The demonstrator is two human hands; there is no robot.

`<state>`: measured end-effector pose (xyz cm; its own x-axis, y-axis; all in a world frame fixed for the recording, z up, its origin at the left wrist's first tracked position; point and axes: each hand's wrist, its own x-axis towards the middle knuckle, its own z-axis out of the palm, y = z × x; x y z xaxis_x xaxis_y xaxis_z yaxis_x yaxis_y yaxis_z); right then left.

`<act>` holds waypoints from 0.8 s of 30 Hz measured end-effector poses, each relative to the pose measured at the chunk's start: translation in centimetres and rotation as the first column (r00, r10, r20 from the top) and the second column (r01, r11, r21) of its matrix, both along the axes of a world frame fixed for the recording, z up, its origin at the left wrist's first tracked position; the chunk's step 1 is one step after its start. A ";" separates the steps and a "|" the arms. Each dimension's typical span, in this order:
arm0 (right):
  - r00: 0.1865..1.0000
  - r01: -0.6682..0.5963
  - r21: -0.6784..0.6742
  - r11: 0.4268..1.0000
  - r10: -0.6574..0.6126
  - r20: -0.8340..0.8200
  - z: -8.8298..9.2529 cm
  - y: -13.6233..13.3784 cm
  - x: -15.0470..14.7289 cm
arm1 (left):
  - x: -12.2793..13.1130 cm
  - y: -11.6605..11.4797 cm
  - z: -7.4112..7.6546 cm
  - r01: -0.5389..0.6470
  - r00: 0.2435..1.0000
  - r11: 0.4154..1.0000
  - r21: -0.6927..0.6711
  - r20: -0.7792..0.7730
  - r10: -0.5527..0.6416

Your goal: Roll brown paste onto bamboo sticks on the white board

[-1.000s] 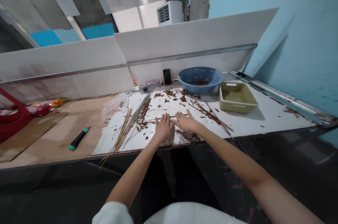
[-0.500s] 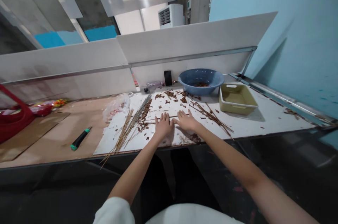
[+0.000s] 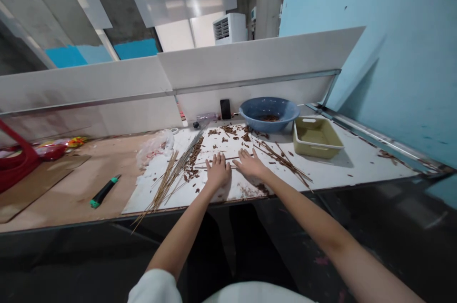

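Observation:
My left hand (image 3: 218,173) lies palm down on the white board (image 3: 328,169), its fingers stretched out over a thin stick (image 3: 200,167). Beside it, my right hand (image 3: 250,166) is also flat, fingers extended, with a darker coated-looking stick (image 3: 233,157) running between the two hands near the fingertips. What lies under the palms is hidden. Brown crumbly pieces (image 3: 228,129) are scattered beyond the fingers. To the left rests a bundle of thin sticks (image 3: 164,180); several brown-coated sticks (image 3: 287,162) lie to the right of my right hand.
A blue basin (image 3: 269,124) with brown pieces inside stands at the back, next to an olive-green bin (image 3: 317,150). A phone (image 3: 225,109) leans against the back panel, near a clear bottle (image 3: 207,117). Leftward are a crumpled plastic bag (image 3: 155,148) and a black-green utility knife (image 3: 105,192).
My hands have drawn slightly apart, opening a small gap between the left fingers and the right thumb. The view has shifted slightly; other things stay in place.

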<state>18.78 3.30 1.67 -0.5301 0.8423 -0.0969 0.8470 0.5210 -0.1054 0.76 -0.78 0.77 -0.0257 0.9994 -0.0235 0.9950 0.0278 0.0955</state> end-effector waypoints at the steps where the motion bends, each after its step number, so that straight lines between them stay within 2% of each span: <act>1: 0.999 0.035 -0.007 0.999 -0.035 -0.007 0.1 0.2 -0.2 | 0.0 0.2 0.1 -0.007 1.000 1.000 0.008 0.000 0.007; 4: 1.000 0.010 0.034 0.999 -0.009 -0.014 -1.1 -0.8 0.1 | -0.4 -0.8 -0.6 0.009 1.000 0.999 0.036 -0.023 -0.009; 7: 0.999 -0.032 0.063 0.997 0.033 -0.018 -2.4 -1.9 0.7 | -1.2 -2.0 -1.4 0.037 0.999 0.999 0.005 -0.037 -0.037; 9: 1.000 -0.010 0.047 0.999 0.011 -0.026 -2.2 -1.4 0.6 | -1.4 -1.5 -0.9 0.036 0.999 0.999 -0.027 -0.026 -0.037; 14: 0.995 0.101 0.003 0.995 -0.101 -0.012 0.2 1.4 -0.5 | -0.8 1.8 1.2 -0.045 0.998 0.998 -0.053 0.040 0.047; 16: 0.997 0.076 0.022 0.997 -0.076 -0.003 0.0 1.0 -0.2 | -0.9 1.6 1.0 -0.048 0.998 0.998 -0.041 0.036 0.050; 19: 0.999 -0.042 0.063 0.997 0.042 0.008 -1.6 -0.6 0.9 | -1.7 -0.4 -0.3 0.007 1.000 1.000 -0.026 -0.007 -0.007; 21: 0.999 -0.034 0.041 0.999 0.034 0.003 -2.2 -1.0 1.4 | -2.2 -1.2 -0.9 0.037 0.999 0.999 -0.029 -0.026 -0.037; 24: 0.999 0.046 -0.024 0.999 -0.046 -0.007 -1.3 0.3 0.8 | -2.2 -0.3 -0.4 0.004 1.000 1.000 -0.022 -0.011 -0.004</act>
<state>19.61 3.56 0.40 -0.4919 0.8632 -0.1135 0.8690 0.4789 -0.1242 -1.39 -1.11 0.39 -0.0222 0.9987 -0.0451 0.9961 0.0259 0.0843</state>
